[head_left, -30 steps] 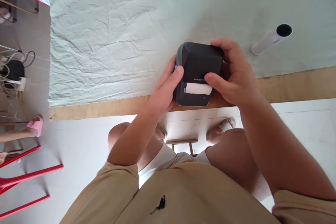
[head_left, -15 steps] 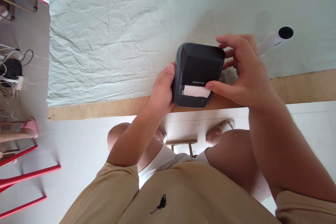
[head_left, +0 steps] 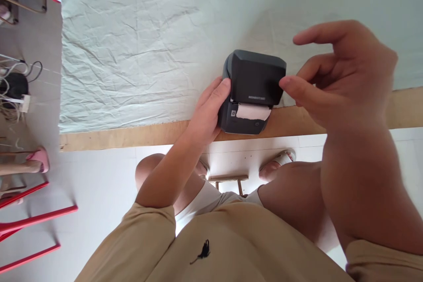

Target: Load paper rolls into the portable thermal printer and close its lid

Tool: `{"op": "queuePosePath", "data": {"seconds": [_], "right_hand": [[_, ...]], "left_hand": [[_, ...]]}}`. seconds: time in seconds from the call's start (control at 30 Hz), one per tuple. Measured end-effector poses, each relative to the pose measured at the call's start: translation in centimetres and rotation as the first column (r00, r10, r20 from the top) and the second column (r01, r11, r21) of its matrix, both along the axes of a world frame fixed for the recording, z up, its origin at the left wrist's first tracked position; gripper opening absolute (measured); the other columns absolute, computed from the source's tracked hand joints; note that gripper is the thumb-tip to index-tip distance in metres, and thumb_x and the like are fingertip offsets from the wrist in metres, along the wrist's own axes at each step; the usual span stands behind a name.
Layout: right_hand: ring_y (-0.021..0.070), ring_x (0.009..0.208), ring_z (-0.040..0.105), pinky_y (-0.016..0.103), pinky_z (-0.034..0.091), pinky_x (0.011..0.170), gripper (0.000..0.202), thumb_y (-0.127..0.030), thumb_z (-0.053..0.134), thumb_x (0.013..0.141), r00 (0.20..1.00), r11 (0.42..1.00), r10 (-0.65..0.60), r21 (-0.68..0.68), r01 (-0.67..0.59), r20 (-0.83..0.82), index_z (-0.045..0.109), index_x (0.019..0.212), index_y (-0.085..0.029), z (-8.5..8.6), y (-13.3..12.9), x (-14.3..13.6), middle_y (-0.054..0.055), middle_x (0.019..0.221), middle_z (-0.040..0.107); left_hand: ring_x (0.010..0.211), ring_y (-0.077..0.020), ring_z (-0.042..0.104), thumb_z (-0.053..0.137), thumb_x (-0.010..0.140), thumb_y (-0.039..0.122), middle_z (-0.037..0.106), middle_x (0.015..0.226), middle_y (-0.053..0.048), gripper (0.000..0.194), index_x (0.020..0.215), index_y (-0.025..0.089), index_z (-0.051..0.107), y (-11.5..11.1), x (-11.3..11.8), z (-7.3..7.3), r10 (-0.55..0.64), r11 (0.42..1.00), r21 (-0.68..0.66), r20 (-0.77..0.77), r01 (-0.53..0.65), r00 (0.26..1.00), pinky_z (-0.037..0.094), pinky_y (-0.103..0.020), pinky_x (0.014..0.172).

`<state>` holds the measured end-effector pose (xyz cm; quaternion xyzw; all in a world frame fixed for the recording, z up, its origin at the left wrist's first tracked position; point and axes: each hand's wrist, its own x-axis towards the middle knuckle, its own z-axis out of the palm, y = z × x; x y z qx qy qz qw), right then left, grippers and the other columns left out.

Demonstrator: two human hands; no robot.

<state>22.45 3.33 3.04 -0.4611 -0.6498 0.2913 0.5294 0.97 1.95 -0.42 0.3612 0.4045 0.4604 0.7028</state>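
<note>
A dark label printer (head_left: 256,77) is near the table's front edge, its lid apparently raised a little from the body. From its front slot sticks a strip of white label paper (head_left: 253,112) with a ragged end. My left hand (head_left: 209,108) grips the printer's left side, thumb up by the lid. On the other side, my right hand (head_left: 346,68) has its fingers apart and holds nothing. Its thumb tip is at the lid's right edge; whether they touch I cannot tell.
A pale, wrinkled cloth (head_left: 142,53) covers the table, leaving a wooden front edge (head_left: 158,130) bare. On the floor at left are red metal legs (head_left: 39,220), a tangle of cables (head_left: 13,92) and another person's foot in a pink shoe (head_left: 40,160).
My right hand has drawn back to the right and its fingers have spread. The printer's lid has lifted slightly. My left thumb has shifted up beside the lid. The white cylinder is now hidden.
</note>
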Motion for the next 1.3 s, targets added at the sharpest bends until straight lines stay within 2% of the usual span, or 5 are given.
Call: {"op": "queuePosePath", "data": {"seconds": [0.17,0.5,0.87,1.2,1.3], "right_hand": [[0.0125,0.047,0.045,0.033,0.038,0.045,0.049,-0.029,0.096,0.072,0.966,0.990,0.137,-0.054,-0.129,0.220,0.079,0.117,-0.036,-0.3,0.2,0.9,-0.011,0.058,0.051],[0.0166,0.072,0.083,0.027,0.045,0.043,0.006,-0.029,0.073,0.093,0.950,0.916,-0.307,0.289,0.278,0.061,0.074,0.097,-0.026,-0.6,-0.1,-1.7,-0.002,0.096,0.084],[0.0174,0.059,0.059,0.034,0.034,0.053,0.025,-0.026,0.073,0.091,0.705,0.994,-0.007,0.079,-0.070,0.709,0.083,0.114,-0.029,-0.4,-0.7,-0.4,-0.002,0.070,0.072],[0.0148,0.054,0.050,0.033,0.031,0.044,0.021,-0.043,0.071,0.085,0.963,0.966,-0.214,-0.182,0.184,-0.161,0.080,0.096,-0.027,-0.9,1.0,0.7,0.004,0.082,0.069],[0.0179,0.061,0.057,0.037,0.047,0.054,0.017,-0.034,0.081,0.077,0.960,0.953,-0.279,-0.125,0.276,-0.004,0.071,0.090,-0.027,-2.7,1.5,1.2,0.002,0.079,0.063]], "left_hand": [[0.125,-0.0377,0.082,0.073,0.102,0.072,0.079,0.095,-0.007,0.050,0.098,0.022,0.070,-0.3,0.8,0.9,0.119,0.991,-0.058,-0.029,-0.121,0.992,0.073,-0.048,0.101],[0.127,-0.0304,0.083,0.071,0.106,0.061,0.083,0.106,-0.006,0.038,0.109,0.023,0.077,-0.5,0.3,0.4,0.037,0.999,-0.020,-0.007,-0.037,0.999,0.073,-0.042,0.100],[0.073,-0.0142,0.070,0.077,0.101,0.068,0.071,0.083,0.000,0.045,0.109,0.024,0.078,-0.6,-0.1,0.7,-0.050,0.998,0.042,-0.127,0.056,0.991,0.057,-0.026,0.064],[0.100,-0.0204,0.085,0.066,0.110,0.056,0.080,0.098,-0.001,0.034,0.106,0.024,0.076,-0.6,0.2,0.4,0.059,0.998,-0.004,-0.112,-0.060,0.992,0.072,-0.031,0.083],[0.107,-0.0221,0.086,0.066,0.111,0.056,0.080,0.101,-0.001,0.034,0.107,0.023,0.075,-0.6,0.3,0.4,0.067,0.998,-0.001,-0.123,-0.068,0.990,0.073,-0.033,0.087]]}}
